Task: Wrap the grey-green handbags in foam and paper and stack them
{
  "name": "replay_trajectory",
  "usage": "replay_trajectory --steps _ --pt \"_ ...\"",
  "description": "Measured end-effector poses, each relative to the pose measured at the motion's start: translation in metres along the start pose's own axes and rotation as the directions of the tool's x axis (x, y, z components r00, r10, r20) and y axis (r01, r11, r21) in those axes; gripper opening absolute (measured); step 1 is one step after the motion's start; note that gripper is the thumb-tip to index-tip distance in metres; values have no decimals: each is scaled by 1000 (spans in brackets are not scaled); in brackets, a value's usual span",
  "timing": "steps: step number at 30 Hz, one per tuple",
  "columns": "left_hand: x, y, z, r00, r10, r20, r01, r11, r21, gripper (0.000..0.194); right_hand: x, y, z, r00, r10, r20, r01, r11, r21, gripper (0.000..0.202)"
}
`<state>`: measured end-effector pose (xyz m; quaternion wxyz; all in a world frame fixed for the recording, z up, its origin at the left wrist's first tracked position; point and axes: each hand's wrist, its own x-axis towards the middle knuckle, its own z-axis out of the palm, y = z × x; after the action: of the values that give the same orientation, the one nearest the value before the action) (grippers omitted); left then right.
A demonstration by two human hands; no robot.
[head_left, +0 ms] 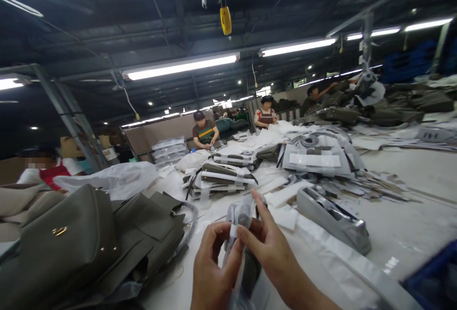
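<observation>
A narrow bundle in clear plastic wrap (240, 211), with something dark inside its lower part, stands between my hands at the bottom centre. My left hand (217, 262) pinches it from the left, near a small white strip (233, 231) around it. From the right, my right hand (267, 241) presses its thumb by the same strip, its index finger pointing up along the plastic. Both hands are closed on the bundle. Dark olive leather bags (76, 234) lie to the left of my left hand. To the right rests a grey tape dispenser (332, 217).
Wrapped bag parts (228, 174) and a white-wrapped bag (314, 155) lie farther back on the white table (421, 172). A blue bin (435, 276) is at lower right. Several people work beyond; a yellow handle (225, 20) hangs overhead.
</observation>
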<state>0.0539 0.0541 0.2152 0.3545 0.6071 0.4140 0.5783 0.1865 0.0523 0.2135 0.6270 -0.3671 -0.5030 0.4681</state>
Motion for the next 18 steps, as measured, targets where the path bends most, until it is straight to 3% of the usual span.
replay_trajectory --steps 3,6,11,14,18 --pt "-2 5 4 998 -27 48 28 999 -30 33 1 -3 9 996 91 -4 -88 972 218 97" --pt "-4 11 3 998 -49 34 51 997 -59 39 2 -2 12 998 64 -14 -59 974 219 95" --pt "-9 4 -22 986 -138 -90 140 990 12 52 3 7 -10 989 5 146 7 997 -77 94" --pt "-17 -12 -45 980 -195 -33 195 981 15 54 -2 17 -37 998 11 67 6 965 -261 83" --pt "-39 -36 -63 964 -268 -4 267 963 -48 62 -14 53 -69 989 142 -35 -145 922 -360 57"
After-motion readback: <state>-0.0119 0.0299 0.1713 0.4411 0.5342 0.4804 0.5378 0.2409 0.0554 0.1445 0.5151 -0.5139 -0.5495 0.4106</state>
